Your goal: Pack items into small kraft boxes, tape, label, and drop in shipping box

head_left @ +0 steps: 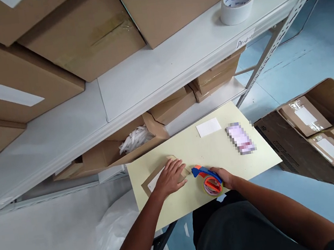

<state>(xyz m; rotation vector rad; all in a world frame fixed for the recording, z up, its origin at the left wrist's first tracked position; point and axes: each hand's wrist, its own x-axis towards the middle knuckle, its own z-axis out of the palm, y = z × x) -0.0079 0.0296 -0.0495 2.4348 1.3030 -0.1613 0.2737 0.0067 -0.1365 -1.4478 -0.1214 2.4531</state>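
Note:
My left hand [170, 177] lies with its fingers stretched out over a small cardboard box [145, 184] on the pale yellow table [192, 203]. A white label [155, 180] shows on that box, partly hidden by the hand. In my right hand [225, 178] is a blue and orange tape dispenser [213, 185] loaded with a roll of tape. Its blue tip points left, a short way from the box and apart from it. Farther back on the tabletop are a white slip of paper [208, 127] and a pixelated phone-like object [240, 138].
On the right stands a large open carton [280, 143] holding several labelled boxes. A shelf [160, 76] runs behind the table, bearing cardboard boxes and a white tape roll [236, 12]. Below it, an open box [97, 154] contains white strips. Plastic wrapping [115, 226] lies at lower left.

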